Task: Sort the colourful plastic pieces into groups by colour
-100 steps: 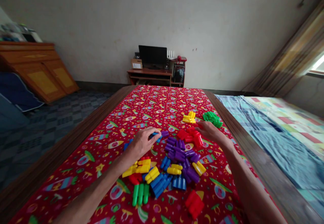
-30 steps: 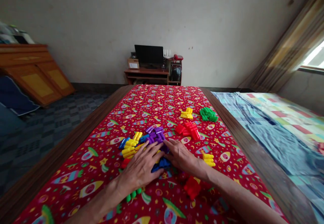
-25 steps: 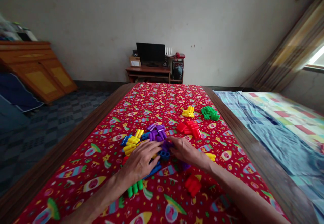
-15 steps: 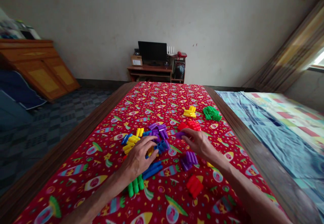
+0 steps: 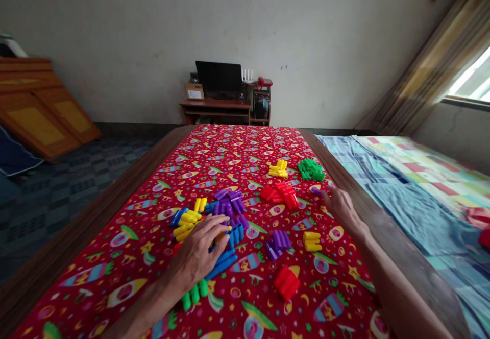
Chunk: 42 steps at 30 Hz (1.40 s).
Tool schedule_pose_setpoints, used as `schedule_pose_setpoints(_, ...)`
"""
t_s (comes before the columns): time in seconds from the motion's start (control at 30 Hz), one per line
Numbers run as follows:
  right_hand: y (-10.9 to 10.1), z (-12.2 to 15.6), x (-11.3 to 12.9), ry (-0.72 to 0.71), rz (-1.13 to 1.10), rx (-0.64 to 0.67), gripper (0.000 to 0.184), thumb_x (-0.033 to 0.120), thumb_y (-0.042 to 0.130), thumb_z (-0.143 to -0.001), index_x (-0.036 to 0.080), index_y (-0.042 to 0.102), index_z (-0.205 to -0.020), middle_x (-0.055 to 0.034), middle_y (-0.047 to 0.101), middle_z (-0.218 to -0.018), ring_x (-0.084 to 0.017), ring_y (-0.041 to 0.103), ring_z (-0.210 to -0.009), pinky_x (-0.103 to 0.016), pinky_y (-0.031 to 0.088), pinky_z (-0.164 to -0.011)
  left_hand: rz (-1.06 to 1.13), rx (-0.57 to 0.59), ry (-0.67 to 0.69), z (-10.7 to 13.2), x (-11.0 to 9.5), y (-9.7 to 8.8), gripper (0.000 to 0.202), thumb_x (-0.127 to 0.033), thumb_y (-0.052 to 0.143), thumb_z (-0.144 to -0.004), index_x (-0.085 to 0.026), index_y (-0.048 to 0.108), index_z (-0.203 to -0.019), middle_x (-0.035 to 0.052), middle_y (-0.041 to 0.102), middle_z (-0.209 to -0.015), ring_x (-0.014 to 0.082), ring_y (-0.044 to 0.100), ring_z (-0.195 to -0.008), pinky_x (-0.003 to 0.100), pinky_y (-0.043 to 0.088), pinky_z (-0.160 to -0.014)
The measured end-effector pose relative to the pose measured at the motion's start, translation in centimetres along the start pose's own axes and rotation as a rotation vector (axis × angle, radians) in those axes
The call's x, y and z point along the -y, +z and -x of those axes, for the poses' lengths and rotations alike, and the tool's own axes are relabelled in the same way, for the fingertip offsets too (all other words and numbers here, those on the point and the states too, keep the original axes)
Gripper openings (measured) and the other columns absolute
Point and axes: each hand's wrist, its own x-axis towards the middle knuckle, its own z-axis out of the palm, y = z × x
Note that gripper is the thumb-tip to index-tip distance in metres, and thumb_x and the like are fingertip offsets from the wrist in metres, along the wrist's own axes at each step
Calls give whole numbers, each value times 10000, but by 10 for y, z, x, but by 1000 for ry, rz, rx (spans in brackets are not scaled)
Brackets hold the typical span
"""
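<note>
My left hand [image 5: 202, 244] rests over a mixed heap of plastic tube-shaped blocks, its fingers curved and its thumb apart, not closed round any piece. Around it lie yellow blocks [image 5: 188, 217], purple blocks [image 5: 229, 203], blue blocks [image 5: 222, 265] and green blocks [image 5: 195, 294]. Out to the right, my right hand [image 5: 341, 206] pinches a small purple block [image 5: 317, 191] between thumb and fingers, just above the cloth. Nearest to it are a red group [image 5: 281, 194] and a green pile [image 5: 311, 169].
A red patterned cloth [image 5: 245, 150] covers the wooden table. Other small groups stand apart: yellow blocks [image 5: 278, 168], purple blocks [image 5: 278, 244], a yellow piece [image 5: 312, 241] and red blocks [image 5: 287, 283]. A bed [image 5: 398, 201] adjoins the right side; a computer desk [image 5: 216, 106] stands beyond.
My right hand has moved right with the purple block, away from the red group, uncovering the red blocks and the yellow piece. My left hand stays over the heap. The view has turned slightly right.
</note>
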Motion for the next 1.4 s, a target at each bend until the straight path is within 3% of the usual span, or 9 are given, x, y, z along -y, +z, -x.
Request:
schedule_pose_setpoints(0.13, -11, 1, 30, -174, -63, -66, 258, 264, 437, -897, 143, 663, -926, -106, 663, -734, -195, 605, -665, -293, 448, -651, -6, -11, 22, 2, -1, 0, 186, -246, 464, -924, -217, 646, -951, 60, 702, -1090, 209, 637, -1063, 418, 449, -1044)
schedule_pose_setpoints(0.27, -8, 13, 100, -497, -274, 234, 224, 166, 431, -920, 161, 655, -925, -61, 651, -748, -128, 572, -610, -223, 396, -567, -4, 13, 56, 3, -4, -2, 148, -205, 483, -908, -204, 628, -938, 69, 698, -1085, 213, 625, -1076, 418, 459, -1027)
schedule_pose_setpoints(0.4, 17, 22, 162, -744, -390, 463, 172, 106, 488, -890, 166, 622, -979, -56, 657, -852, -132, 596, -729, -219, 424, -634, -24, 41, 91, 2, -9, -6, 143, -180, 490, -885, -204, 629, -909, 75, 693, -1098, 229, 609, -1108, 430, 454, -1033)
schedule_pose_setpoints(0.57, 56, 23, 182, -941, -314, 554, 177, 114, 578, -851, 149, 597, -1024, -87, 641, -973, -178, 586, -928, -282, 458, -809, -37, 47, 73, 1, -13, -7, 145, -165, 473, -889, -207, 606, -850, 71, 691, -1067, 223, 616, -1076, 406, 487, -988)
schedule_pose_setpoints(0.7, 58, 24, 171, -905, -296, 496, 249, 190, 652, -841, 135, 596, -1077, -93, 644, -972, -184, 588, -938, -285, 467, -821, -19, 17, 56, 4, -13, -4, 153, -157, 459, -899, -205, 603, -921, 73, 687, -1067, 219, 610, -1088, 389, 485, -990)
schedule_pose_setpoints(0.9, 3, -8, 119, -648, -337, 225, 298, 285, 627, -868, 166, 628, -1141, -122, 685, -1064, -216, 625, -959, -344, 492, -828, 76, -4, -3, -10, 3, -14, 227, -239, 418, -940, -202, 621, -1033, 67, 698, -1046, 192, 651, -1018, 309, 528, -921)
schedule_pose_setpoints(1.0, -21, -23, 77, -475, -225, 95, 275, 267, 592, -869, 163, 661, -1113, -127, 703, -1043, -237, 642, -954, -363, 493, -833, 20, 75, -19, -32, 21, -17, 301, -302, 448, -932, -203, 601, -1172, 87, 644, -1216, 219, 601, -1145, 354, 484, -1009)
schedule_pose_setpoints(1.13, -26, -30, 29, -283, -63, 140, 221, 233, 585, -834, 155, 716, -993, -100, 723, -868, -214, 662, -797, -305, 490, -725, -94, 286, -30, -57, 43, -3, 497, -315, 601, -846, -222, 522, -1328, 104, 516, -1412, 275, 500, -1282, 431, 428, -1067)
schedule_pose_setpoints(1.4, -16, -30, -6, -261, -123, 269, 300, 340, 536, -877, 153, 720, -1022, -88, 730, -841, -178, 649, -686, -259, 468, -634, -57, 299, -100, -74, 43, 18, 127, -147, 626, -793, -195, 700, -883, 77, 689, -1030, 235, 663, -983, 347, 519, -907)
